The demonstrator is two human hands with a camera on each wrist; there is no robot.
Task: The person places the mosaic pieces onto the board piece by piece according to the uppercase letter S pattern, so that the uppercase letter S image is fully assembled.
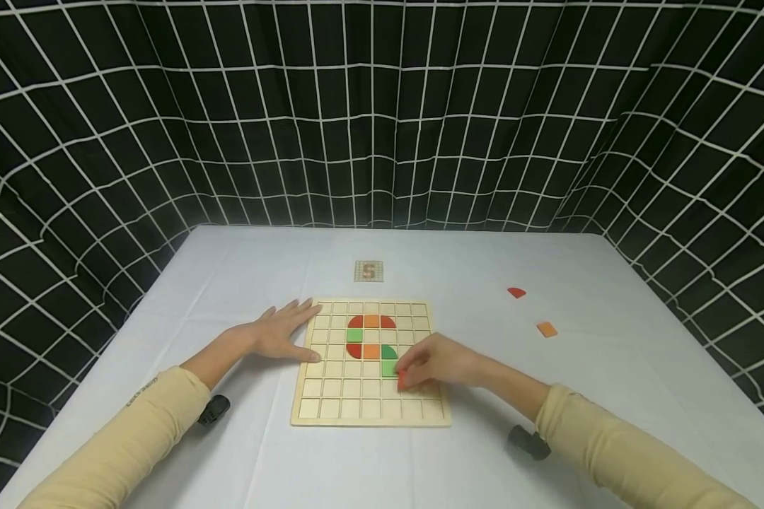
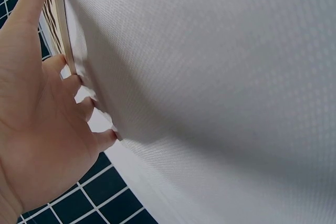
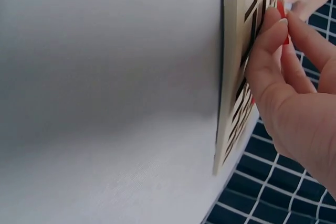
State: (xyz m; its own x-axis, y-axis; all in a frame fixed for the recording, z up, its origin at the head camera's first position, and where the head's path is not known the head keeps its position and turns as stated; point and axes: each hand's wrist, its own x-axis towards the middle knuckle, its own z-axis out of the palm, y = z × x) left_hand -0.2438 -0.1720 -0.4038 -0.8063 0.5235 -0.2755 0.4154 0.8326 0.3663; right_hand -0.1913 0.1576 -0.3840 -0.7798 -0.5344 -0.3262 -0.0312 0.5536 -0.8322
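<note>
A square wooden grid board [image 1: 340, 408] lies on the white table, with red, orange and green flat tiles in several of its cells. My left hand [image 1: 279, 332] rests at the board's left edge, fingers spread straight and thumb touching the rim. Over the board's right part, my right hand [image 1: 442, 362] pinches a red tile [image 3: 283, 24] between thumb and fingertips. That tile is tilted on edge beside a light green square tile [image 1: 388, 368]; its full shape is partly covered by the fingers. Above the green square sits a dark green quarter-round tile [image 1: 388, 351].
Behind the board lies a small pattern card [image 1: 368, 271] with an S-like figure. To the right, a red quarter-round tile [image 1: 516, 292] and an orange square tile [image 1: 547, 329] lie loose on the tablecloth [image 1: 471, 276]. Black curtains [image 1: 382, 127] with white grid lines surround the table.
</note>
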